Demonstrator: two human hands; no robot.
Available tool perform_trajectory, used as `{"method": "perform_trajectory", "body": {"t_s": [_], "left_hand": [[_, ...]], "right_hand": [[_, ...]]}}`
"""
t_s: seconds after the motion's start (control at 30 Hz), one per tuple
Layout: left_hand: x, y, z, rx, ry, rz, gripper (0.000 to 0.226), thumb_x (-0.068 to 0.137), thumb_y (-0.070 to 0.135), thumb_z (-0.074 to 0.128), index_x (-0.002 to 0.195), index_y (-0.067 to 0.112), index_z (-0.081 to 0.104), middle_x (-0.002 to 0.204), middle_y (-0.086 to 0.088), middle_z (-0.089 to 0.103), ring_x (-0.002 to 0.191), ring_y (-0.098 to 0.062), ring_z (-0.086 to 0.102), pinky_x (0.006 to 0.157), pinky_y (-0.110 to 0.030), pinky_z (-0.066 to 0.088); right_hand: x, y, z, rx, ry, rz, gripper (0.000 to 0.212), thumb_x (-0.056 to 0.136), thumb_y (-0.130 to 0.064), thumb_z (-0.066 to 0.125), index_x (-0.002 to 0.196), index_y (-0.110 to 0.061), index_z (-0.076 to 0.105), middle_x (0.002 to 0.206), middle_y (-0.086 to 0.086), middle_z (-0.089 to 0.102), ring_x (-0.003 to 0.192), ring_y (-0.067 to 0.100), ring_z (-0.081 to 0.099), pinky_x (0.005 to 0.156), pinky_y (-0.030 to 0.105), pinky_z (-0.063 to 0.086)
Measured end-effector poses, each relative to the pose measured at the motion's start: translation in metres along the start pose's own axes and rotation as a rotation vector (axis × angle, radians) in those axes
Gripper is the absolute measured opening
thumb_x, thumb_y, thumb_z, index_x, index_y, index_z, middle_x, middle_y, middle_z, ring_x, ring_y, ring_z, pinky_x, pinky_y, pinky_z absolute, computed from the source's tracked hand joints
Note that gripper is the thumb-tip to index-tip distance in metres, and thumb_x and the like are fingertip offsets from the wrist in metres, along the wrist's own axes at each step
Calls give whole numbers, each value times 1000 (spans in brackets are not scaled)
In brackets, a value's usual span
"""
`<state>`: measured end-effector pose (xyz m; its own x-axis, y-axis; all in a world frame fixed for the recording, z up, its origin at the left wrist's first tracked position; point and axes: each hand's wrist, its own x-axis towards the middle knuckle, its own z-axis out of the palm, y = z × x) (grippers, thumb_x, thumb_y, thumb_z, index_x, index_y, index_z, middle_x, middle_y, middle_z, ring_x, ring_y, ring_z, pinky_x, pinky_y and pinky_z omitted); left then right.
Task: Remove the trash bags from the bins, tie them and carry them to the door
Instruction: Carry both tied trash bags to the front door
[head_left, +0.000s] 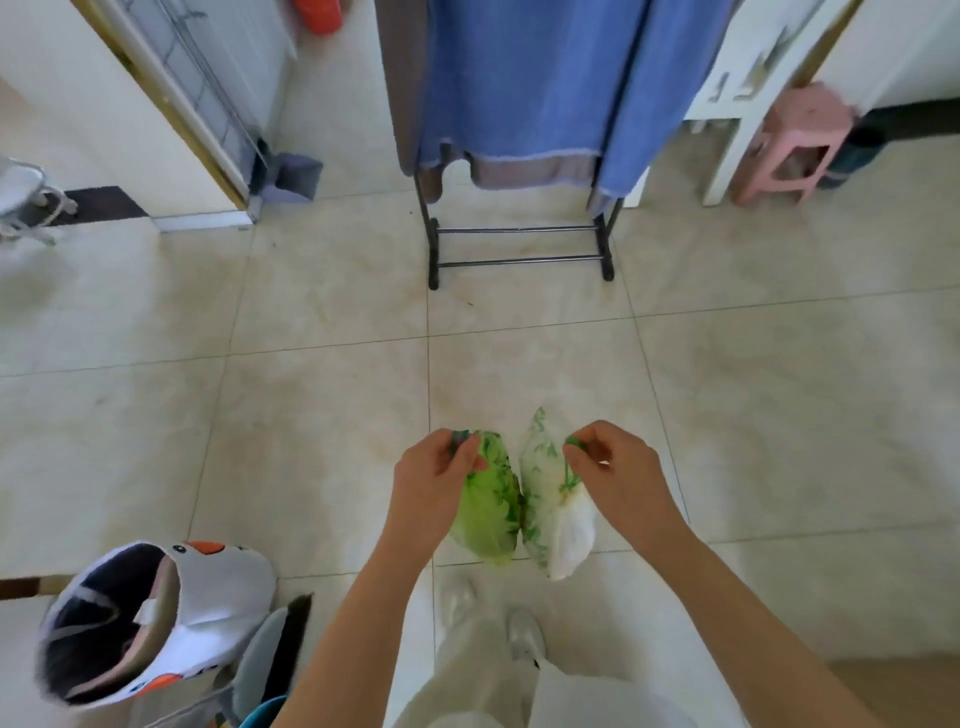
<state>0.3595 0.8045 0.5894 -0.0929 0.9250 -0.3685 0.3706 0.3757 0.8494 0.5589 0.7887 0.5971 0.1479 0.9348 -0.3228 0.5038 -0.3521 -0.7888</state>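
Note:
I hold two small filled trash bags in front of me above the tiled floor. My left hand (434, 475) grips the gathered top of the green trash bag (491, 512). My right hand (615, 470) pinches the top of the white trash bag with a green leaf print (558, 512). The two bags hang side by side and touch each other, just ahead of my feet. No bin shows clearly in this view.
A black clothes rack (519, 244) draped with blue towels (524, 78) stands straight ahead. A pink stool (795, 140) and a white table leg (727, 150) are at the far right. A penguin-shaped bag (156, 618) lies at the lower left. A doorway frame (171, 114) is at the far left.

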Motion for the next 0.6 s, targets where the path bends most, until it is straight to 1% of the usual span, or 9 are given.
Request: {"method": "perform_trajectory", "body": {"t_s": [0.1, 0.13, 0.17, 0.27, 0.33, 0.4, 0.43, 0.5, 0.6], "left_hand": [[18, 17, 24, 50, -98, 21, 16, 92, 22, 59, 85, 9, 67, 70, 6, 75, 76, -7, 70, 85, -42, 56], [25, 22, 31, 66, -128, 33, 16, 92, 22, 59, 85, 10, 67, 70, 7, 75, 76, -6, 70, 85, -42, 56], [32, 27, 39, 83, -161, 46, 15, 92, 22, 59, 84, 11, 67, 70, 9, 75, 76, -7, 71, 85, -42, 56], [56, 46, 65, 136, -280, 97, 15, 93, 24, 59, 81, 19, 67, 72, 13, 74, 79, -14, 71, 83, -41, 56], [73, 61, 80, 159, -362, 141, 17, 94, 25, 59, 79, 21, 66, 73, 12, 75, 78, -12, 72, 79, -39, 54], [90, 77, 97, 172, -433, 218, 17, 94, 23, 58, 81, 18, 66, 72, 8, 75, 76, -8, 72, 74, -32, 53], [98, 86, 106, 177, -457, 254, 17, 95, 22, 57, 82, 16, 67, 71, 6, 75, 76, -7, 72, 75, -29, 52], [114, 105, 129, 194, -498, 320, 18, 94, 19, 57, 83, 11, 68, 70, 8, 74, 73, -6, 71, 75, -26, 52], [132, 131, 168, 197, -565, 372, 19, 94, 14, 55, 83, 11, 70, 69, 11, 73, 69, -8, 70, 73, -25, 53]], "right_hand": [[7, 16, -29, -8, 135, 79, 10, 86, -14, 61, 77, -10, 62, 76, 15, 63, 59, 13, 47, 56, 6, 38], [10, 19, -38, -7, 171, 106, 10, 86, -14, 61, 77, -10, 63, 75, 14, 63, 59, 12, 48, 54, 7, 38], [13, 23, -46, -7, 206, 137, 9, 86, -15, 62, 79, -11, 65, 75, 11, 65, 62, 12, 51, 53, 7, 38], [22, 34, -71, 23, 339, 231, 9, 87, -18, 62, 84, -15, 70, 78, 0, 70, 76, 10, 62, 59, 4, 38], [27, 40, -87, 17, 425, 281, 10, 87, -18, 62, 85, -15, 72, 79, 0, 73, 76, 12, 64, 59, 1, 39], [31, 46, -107, 8, 495, 325, 12, 87, -17, 63, 88, -13, 74, 80, 2, 74, 76, 15, 65, 59, 2, 39], [33, 49, -117, 0, 525, 340, 12, 87, -17, 63, 88, -13, 74, 80, 3, 74, 77, 16, 66, 60, 4, 40], [38, 57, -139, -11, 586, 373, 12, 87, -17, 63, 89, -14, 74, 81, 3, 75, 79, 18, 67, 67, 16, 46], [48, 70, -169, -6, 659, 408, 12, 87, -18, 62, 90, -16, 74, 82, 2, 75, 81, 18, 67, 78, 29, 52]]}}
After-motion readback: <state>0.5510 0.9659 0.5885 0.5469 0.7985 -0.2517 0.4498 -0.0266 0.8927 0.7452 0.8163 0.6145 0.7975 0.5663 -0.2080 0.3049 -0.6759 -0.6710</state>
